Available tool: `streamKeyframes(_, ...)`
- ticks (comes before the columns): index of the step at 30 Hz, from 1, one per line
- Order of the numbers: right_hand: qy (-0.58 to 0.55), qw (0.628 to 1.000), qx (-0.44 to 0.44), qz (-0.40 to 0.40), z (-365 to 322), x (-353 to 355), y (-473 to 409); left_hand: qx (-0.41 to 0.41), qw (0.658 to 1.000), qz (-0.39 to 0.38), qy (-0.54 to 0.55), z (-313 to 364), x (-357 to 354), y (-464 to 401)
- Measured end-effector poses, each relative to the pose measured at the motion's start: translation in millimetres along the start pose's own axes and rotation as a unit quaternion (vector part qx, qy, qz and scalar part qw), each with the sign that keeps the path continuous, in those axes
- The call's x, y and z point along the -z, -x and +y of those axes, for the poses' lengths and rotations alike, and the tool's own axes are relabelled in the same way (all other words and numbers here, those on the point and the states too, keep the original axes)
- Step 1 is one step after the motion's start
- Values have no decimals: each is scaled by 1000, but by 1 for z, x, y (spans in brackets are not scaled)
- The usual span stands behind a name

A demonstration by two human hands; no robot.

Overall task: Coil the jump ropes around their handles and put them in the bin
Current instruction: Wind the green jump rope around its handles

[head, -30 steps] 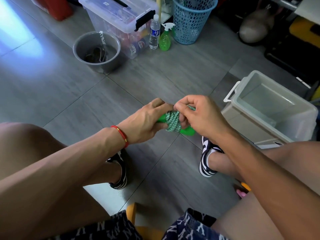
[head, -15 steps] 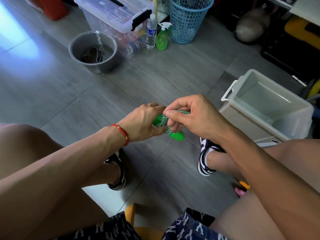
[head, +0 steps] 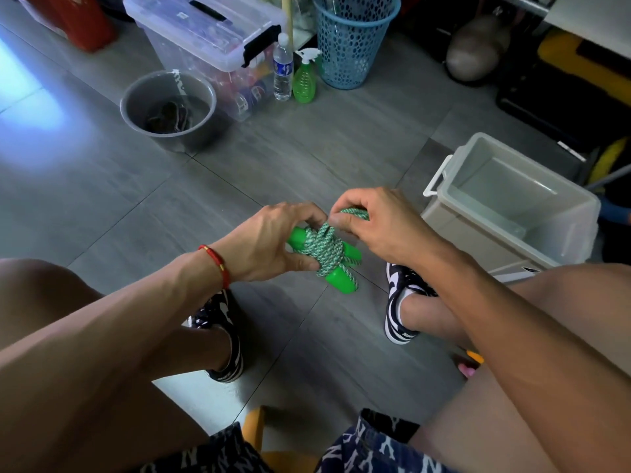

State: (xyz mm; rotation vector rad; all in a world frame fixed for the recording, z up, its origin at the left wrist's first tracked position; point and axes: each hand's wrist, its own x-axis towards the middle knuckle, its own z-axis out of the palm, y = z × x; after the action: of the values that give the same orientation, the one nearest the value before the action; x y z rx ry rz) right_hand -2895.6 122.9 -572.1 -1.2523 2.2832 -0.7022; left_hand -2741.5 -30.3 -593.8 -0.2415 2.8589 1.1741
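We are looking down at a grey tiled floor (head: 307, 141), sitting with both knees in view. A clear lidded box (head: 205, 46) is standing at the far side, with a blue mesh basket (head: 353, 39) to its right and a grey bucket (head: 169, 110) in front of it; something dark is lying in the bucket, too dim for us to name. The open bin (head: 512, 206) is sitting on the floor at our right, near the right foot. A water bottle (head: 282, 70) and a green spray bottle (head: 304, 80) are standing side by side between box and basket.

Above the floor, between our knees, we are holding the jump rope (head: 324, 249), its green-and-white cord wound around two green handles that are lying crossed. The left hand (head: 269, 244) is gripping the bundle from the left, thumb underneath. The right hand (head: 382, 223) is pinching a loop of cord at the top. The far ends of the handles are hiding behind our fingers. A red bracelet (head: 216, 264) is circling the left wrist.
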Motion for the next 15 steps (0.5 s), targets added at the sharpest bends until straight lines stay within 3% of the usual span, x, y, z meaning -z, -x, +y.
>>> streamKeyframes(3,-145,988,-15,-43,7,-10,-1,-8,996,14,88,3,5,2)
streamKeyframes(5,-276,958,-35,-73,6,-15,4,-19,992,23,123,4,10,3)
streamKeyframes(7,-337,938,-46,-70,1,-19,7,-13,992,25,121,4,15,4)
streamKeyframes(12,-286,950,-92,80,3,-33,3,8,986,136,93,5,7,2)
streamKeyframes(15,-227,953,-96,176,0,-39,8,181,950,203,154,6,-6,3)
